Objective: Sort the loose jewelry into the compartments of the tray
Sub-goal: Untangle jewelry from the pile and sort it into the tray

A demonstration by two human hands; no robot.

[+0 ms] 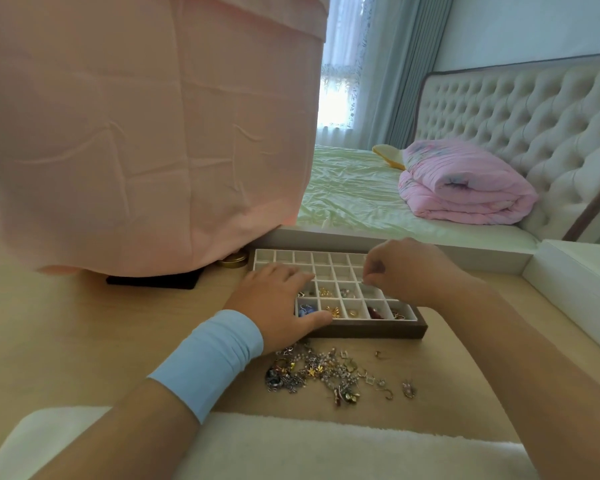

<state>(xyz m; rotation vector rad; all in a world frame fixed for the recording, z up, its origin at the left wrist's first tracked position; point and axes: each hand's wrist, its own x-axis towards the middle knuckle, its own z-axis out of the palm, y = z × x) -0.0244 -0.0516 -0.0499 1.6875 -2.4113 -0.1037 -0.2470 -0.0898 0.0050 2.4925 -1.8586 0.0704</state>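
Observation:
A wooden tray (374, 331) with white gridded compartments lies on the desk. Its near two rows hold several pieces: blue, gold and dark red ones. My left hand (278, 299) rests flat on the tray's left side, the thumb along the front rim and the fingers over the left compartments. My right hand (406, 268) hovers over the right side of the tray and pinches a tiny jewelry piece (363, 280) between thumb and fingertips above a third-row compartment. A heap of loose jewelry (326, 374) lies on the desk in front of the tray.
A pink cloth-covered object (146, 133) stands at the back left of the desk, with a small gold tin (234, 260) and a black pad (153, 281) beneath it. A white box (575, 292) sits at the right. A white fluffy cushion (291, 448) lies nearest me. A bed is behind.

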